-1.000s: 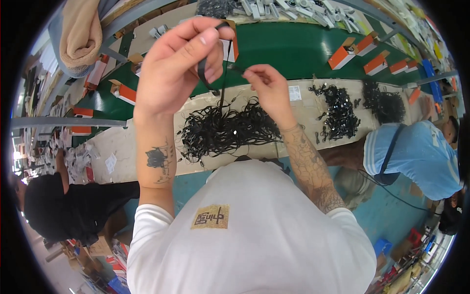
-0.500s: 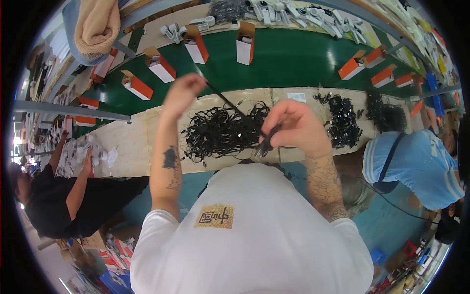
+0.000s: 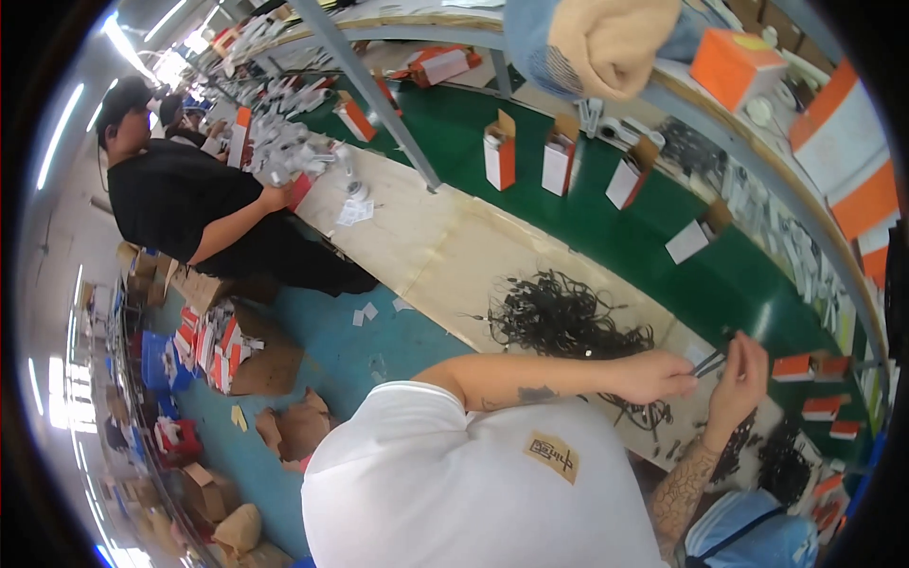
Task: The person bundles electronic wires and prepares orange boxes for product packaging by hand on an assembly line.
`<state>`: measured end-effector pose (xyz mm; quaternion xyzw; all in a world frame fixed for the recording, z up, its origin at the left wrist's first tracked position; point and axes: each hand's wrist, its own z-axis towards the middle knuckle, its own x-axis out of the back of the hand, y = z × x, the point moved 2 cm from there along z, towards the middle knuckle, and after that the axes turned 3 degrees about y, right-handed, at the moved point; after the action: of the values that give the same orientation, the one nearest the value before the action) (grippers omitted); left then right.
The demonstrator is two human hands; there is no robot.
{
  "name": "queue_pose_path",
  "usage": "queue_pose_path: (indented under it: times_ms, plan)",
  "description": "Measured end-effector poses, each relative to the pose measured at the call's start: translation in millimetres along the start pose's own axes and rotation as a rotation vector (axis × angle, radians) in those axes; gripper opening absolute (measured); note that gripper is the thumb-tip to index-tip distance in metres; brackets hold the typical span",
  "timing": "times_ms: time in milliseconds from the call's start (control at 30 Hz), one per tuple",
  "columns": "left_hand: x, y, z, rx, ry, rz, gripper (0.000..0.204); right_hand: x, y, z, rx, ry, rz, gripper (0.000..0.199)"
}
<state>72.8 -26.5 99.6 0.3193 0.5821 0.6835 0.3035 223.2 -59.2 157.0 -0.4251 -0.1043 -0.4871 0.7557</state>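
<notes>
The counter (image 3: pixel 473 248) carried the cable pile (image 3: pixel 549 320) on its near side, presumably for easy reach. At right, the fingers of the left hand (image 3: pixel 660 376) and right hand (image 3: pixel 740 381) gripped a black cable (image 3: pixel 709 363), apparently to control the short span between them.
</notes>
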Motion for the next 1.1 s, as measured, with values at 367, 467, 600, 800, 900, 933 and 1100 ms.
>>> queue_pose_path:
  times_ms: [367,467,600,800,900,933,1100]
  plan:
    - [27,-39,-7,-0.056,0.13,0.267,0.026,-47,17,-59,-0.963,-0.148,1.727,0.011]
    - [22,-36,-13,-0.077,0.036,0.392,0.023,-58,44,-70,-0.755,-0.052,0.45,0.014]
    - [43,-33,-9,-0.028,0.077,0.626,0.02,-61,48,-87,-0.556,-0.527,0.518,0.017]
    - [47,-64,-17,-0.002,0.134,0.311,0.025,-54,37,-90,-0.834,-0.428,1.082,0.017]
    - [28,-74,-25,0.07,0.001,0.274,0.024,-72,40,-88,-0.83,-0.182,0.845,0.017]
    - [25,-74,-27,0.065,-0.019,0.299,0.023,-78,47,-92,-0.799,-0.14,0.595,0.018]
    - [46,-64,-22,0.05,0.037,0.536,0.02,-80,49,-110,-0.661,-0.535,0.399,0.019]
